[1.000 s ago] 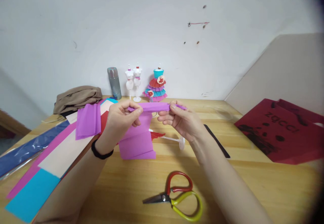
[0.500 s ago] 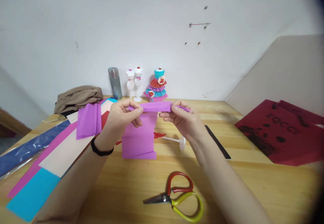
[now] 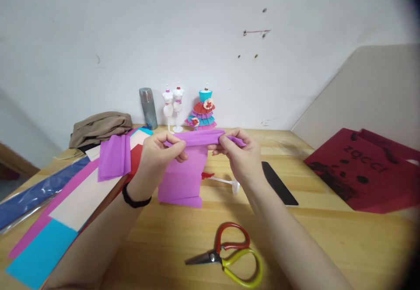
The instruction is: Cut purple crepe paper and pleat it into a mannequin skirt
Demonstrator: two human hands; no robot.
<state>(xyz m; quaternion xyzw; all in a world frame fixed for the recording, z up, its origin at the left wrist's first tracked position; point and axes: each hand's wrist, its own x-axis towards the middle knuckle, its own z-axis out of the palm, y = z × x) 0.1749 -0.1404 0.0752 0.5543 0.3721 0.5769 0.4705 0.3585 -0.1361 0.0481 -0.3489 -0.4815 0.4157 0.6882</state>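
Note:
Both hands pinch the folded upper edge of a purple crepe paper strip [image 3: 180, 180], which hangs down toward the table. My left hand [image 3: 164, 148] grips the fold at its left end between thumb and fingers. At the right end my right hand [image 3: 238, 150] closes thumb and fingers on the same fold. Behind the strip lies a white doll stand [image 3: 226, 180] with a bit of red on it, partly hidden. Scissors [image 3: 226, 255] with one red and one yellow handle rest on the table nearer to me.
Left of my hands lie a folded purple piece [image 3: 114, 158] and coloured paper strips [image 3: 75, 202]. White mini mannequins [image 3: 173, 106], a ruffled-dress mannequin [image 3: 204, 108] and a flask [image 3: 148, 108] stand by the wall. A black flat object [image 3: 278, 185] and a red bag [image 3: 357, 172] are at right.
The fold between my hands now shows more width, and my right hand has turned slightly. My left wrist has shifted a little to the right. More of the black flat object shows.

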